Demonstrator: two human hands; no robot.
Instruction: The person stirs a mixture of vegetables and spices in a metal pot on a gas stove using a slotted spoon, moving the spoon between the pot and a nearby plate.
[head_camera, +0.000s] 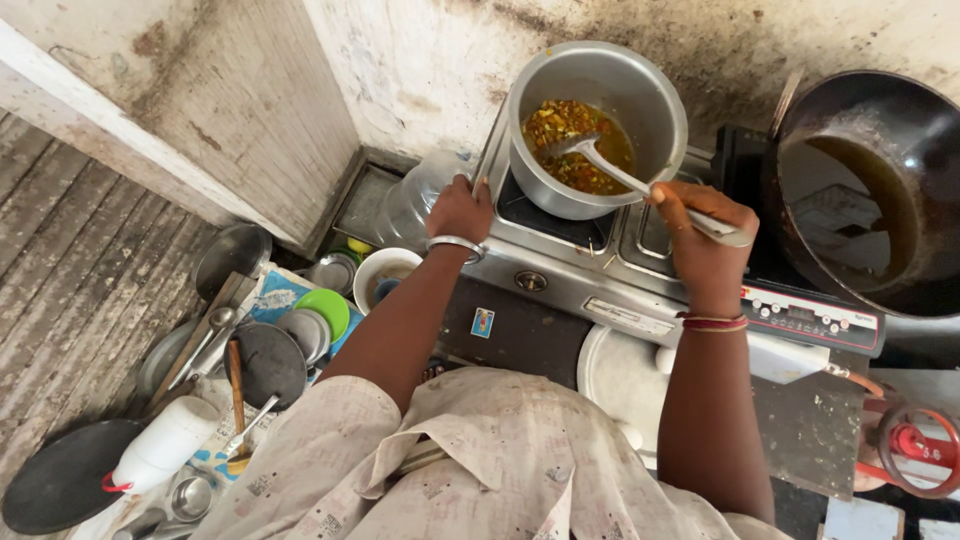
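Over stove, right hand (700, 232) gripping ladle (640, 184), bowl half-sunk in pot (598, 125)

The steel pot (597, 125) fills the stove top (560, 235), and the wall stands close behind it. At the right, the big dark wok (865, 190) blocks the way. At the left, a clear jar (415, 200) and crowded utensils (250, 350) leave little room. Above the pot it is open.
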